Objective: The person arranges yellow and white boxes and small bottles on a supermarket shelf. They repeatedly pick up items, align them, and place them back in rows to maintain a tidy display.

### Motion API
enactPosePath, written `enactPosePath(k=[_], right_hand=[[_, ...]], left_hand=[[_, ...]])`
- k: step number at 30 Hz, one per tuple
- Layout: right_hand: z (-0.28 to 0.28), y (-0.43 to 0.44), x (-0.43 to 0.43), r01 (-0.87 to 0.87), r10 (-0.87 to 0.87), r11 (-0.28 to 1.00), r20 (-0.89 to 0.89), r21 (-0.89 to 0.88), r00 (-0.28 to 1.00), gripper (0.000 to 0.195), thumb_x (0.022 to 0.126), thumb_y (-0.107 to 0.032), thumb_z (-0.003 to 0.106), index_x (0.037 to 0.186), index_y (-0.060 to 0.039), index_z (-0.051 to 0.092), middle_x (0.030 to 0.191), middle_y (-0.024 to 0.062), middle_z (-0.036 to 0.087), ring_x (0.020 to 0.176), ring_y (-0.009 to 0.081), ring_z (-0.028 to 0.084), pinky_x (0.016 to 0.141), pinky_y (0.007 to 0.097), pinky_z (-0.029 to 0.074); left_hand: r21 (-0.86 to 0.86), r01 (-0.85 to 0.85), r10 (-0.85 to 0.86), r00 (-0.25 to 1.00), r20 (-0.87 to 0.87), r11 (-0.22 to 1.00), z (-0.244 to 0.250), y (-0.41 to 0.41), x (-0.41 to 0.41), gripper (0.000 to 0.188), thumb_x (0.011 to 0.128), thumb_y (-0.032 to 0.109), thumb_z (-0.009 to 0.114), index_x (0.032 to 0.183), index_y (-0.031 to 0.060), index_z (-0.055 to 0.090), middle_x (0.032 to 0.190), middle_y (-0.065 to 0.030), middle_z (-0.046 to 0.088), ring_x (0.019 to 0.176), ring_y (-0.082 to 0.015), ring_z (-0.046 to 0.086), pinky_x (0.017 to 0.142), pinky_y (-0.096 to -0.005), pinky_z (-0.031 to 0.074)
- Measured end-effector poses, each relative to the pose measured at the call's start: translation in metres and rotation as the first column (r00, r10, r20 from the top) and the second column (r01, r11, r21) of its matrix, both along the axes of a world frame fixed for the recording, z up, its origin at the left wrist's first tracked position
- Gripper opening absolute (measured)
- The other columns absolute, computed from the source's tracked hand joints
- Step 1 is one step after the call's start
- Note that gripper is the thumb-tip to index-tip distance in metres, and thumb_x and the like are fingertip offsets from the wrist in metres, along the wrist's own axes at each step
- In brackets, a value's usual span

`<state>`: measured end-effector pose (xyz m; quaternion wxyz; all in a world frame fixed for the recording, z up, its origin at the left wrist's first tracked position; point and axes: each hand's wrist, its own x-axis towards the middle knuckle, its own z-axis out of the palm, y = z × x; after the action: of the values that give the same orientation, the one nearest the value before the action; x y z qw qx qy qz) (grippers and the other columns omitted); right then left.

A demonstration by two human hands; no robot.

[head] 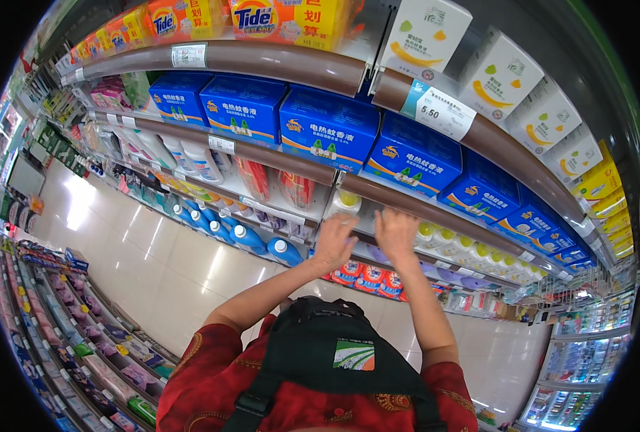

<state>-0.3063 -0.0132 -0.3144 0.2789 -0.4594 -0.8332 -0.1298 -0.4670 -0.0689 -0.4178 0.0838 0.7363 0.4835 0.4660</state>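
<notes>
My left hand is at the front of a lower shelf, its fingers blurred, spread and with nothing visible between them. Just beyond them stands a white bottle with a yellow-green cap. To the right, my right hand reaches in below the brown shelf edge. Its fingers curl downward, and whether they hold anything is hidden. Beside it, a row of white bottles with yellow-green caps runs off to the right. Between my hands a bare stretch of shelf surface shows.
Blue boxes of electric mosquito liquid fill the shelf above. Higher up are white boxes and orange Tide packs. Below are blue bottles and red OMO packs. Another stocked shelf lines the aisle behind, across the tiled floor.
</notes>
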Motion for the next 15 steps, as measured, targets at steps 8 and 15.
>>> enactPosePath(k=[8, 15], right_hand=[[0.015, -0.001, 0.046, -0.144, 0.154, 0.954, 0.019, -0.263, 0.988, 0.037, 0.076, -0.012, 0.074, 0.110, 0.0011, 0.064, 0.104, 0.0212, 0.062, 0.095, 0.0386, 0.060, 0.082, 0.0485, 0.046], [0.060, -0.070, 0.045, -0.391, 0.266, 0.867, -0.375, -0.310, 0.888, 0.047, 0.073, -0.009, 0.078, 0.117, 0.0000, 0.062, 0.096, 0.0152, 0.059, 0.085, 0.0312, 0.060, 0.075, 0.0395, 0.049]], left_hand=[[-0.407, 0.226, -0.153, 0.967, 0.205, 0.885, -0.008, -0.001, 0.049, 0.090, 0.078, 0.017, 0.075, 0.150, 0.0015, 0.023, 0.146, -0.0264, 0.033, 0.135, -0.0434, 0.033, 0.112, -0.0467, 0.030], [-0.403, 0.203, -0.128, 0.970, 0.206, 0.892, 0.034, -0.047, 0.029, 0.089, 0.072, 0.019, 0.081, 0.144, 0.0004, 0.031, 0.138, -0.0228, 0.043, 0.128, -0.0396, 0.043, 0.108, -0.0443, 0.036]])
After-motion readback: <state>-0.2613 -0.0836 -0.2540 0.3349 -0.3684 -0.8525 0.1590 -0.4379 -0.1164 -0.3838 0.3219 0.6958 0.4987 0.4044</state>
